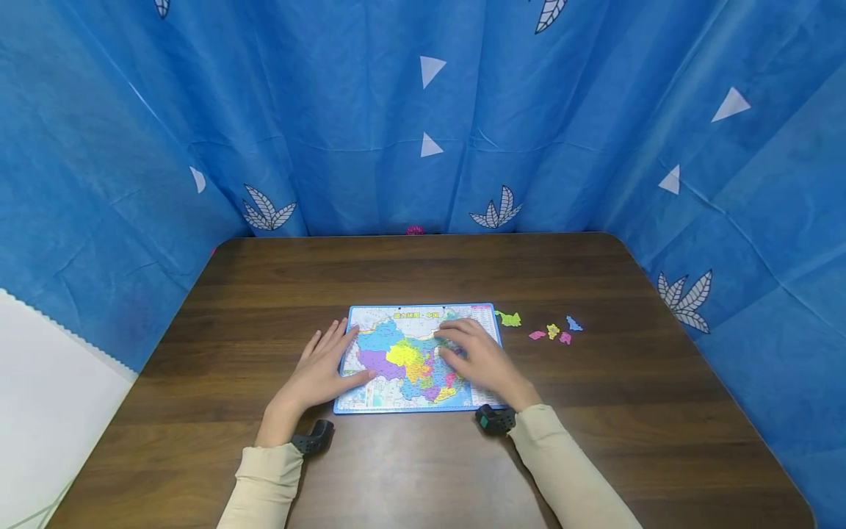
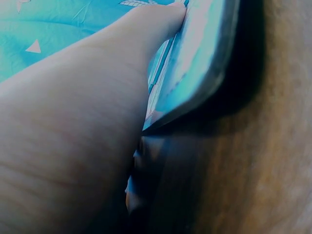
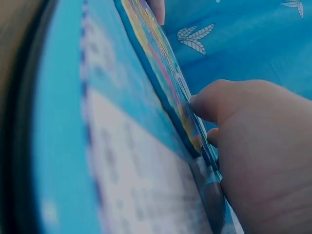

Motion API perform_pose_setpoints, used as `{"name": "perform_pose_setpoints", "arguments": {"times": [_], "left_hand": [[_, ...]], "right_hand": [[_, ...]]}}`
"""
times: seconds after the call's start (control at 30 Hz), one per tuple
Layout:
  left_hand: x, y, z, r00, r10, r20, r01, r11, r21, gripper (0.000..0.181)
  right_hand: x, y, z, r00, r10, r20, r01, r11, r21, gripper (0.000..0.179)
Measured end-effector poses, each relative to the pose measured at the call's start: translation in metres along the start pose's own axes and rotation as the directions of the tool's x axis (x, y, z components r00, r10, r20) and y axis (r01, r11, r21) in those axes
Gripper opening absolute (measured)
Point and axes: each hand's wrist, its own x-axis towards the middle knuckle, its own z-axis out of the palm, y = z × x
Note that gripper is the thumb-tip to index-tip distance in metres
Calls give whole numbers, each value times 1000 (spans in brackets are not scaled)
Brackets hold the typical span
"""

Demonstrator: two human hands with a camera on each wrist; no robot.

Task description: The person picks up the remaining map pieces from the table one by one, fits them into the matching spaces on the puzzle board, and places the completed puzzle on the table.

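Observation:
A blue-rimmed map puzzle board (image 1: pixel 386 402) lies flat on the table, with colored map pieces filling much of it. My left hand (image 1: pixel 320 373) rests on the board's left edge, fingers extended and thumb reaching over the lower left. Over the right part of the map is my right hand (image 1: pixel 481 358), fingers slightly bent and thumb apart from the index finger. In the right wrist view the right thumb (image 3: pixel 207 101) touches the map's surface. No piece shows between thumb and fingers; what lies under the palm is hidden.
Right of the board lie several loose puzzle pieces: a green piece (image 1: pixel 510 319) by its corner, then a pink piece (image 1: pixel 537 335), a yellow piece (image 1: pixel 553 331), a magenta piece (image 1: pixel 565 338) and a blue piece (image 1: pixel 573 323). Blue curtains (image 1: pixel 370 147) surround the wooden table (image 1: pixel 291 279).

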Motion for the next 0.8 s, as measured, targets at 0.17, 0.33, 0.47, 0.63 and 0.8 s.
{"name": "perform_pose_setpoints", "arguments": {"times": [0.17, 0.33, 0.47, 0.63, 0.8], "left_hand": [[1, 0, 1, 1000, -5, 2, 5, 1000, 10, 100], [1, 0, 1, 1000, -7, 10, 7, 1000, 15, 101], [2, 0, -1, 1000, -5, 11, 5, 1000, 4, 103], [3, 0, -2, 1000, -4, 10, 4, 1000, 11, 103], [3, -1, 0, 1000, -8, 18, 8, 1000, 16, 103]], "right_hand": [[-3, 3, -2, 1000, 7, 0, -7, 1000, 6, 35], [-4, 8, -6, 1000, -2, -25, 2, 1000, 11, 33], [-5, 15, -11, 998, -8, -60, 9, 1000, 10, 30], [-7, 21, -16, 996, -2, -86, 2, 1000, 6, 29], [-10, 25, -19, 995, 34, -90, -33, 999, 14, 30]]}}
